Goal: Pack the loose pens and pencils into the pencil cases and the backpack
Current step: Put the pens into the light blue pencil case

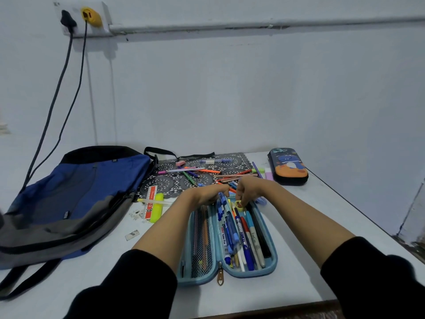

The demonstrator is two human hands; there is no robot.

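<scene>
An open light-blue pencil case (272, 264) lies before me, its right half filled with several pens and its left half a mesh pocket. My left hand (208, 195) grips a bunch of blue pens (222, 204) at the case's far end. My right hand (249, 189) pinches a small yellow sharpener-like piece (239, 206) over the case. More loose pens and pencils (197, 172) are scattered on a black lace mat (165, 180) beyond. A blue and grey backpack (76, 199) lies at the left. A second, closed dark case (288, 166) with a cartoon print sits at the back right.
A yellow highlighter (156, 207), a red-and-white ruler (150, 203) and paper scraps (132, 234) lie between backpack and case. Erasers (264, 172) sit near the dark case. Two cables (57, 104) hang from a wall socket (82, 18) behind the backpack. The table's right edge (368, 217) runs diagonally.
</scene>
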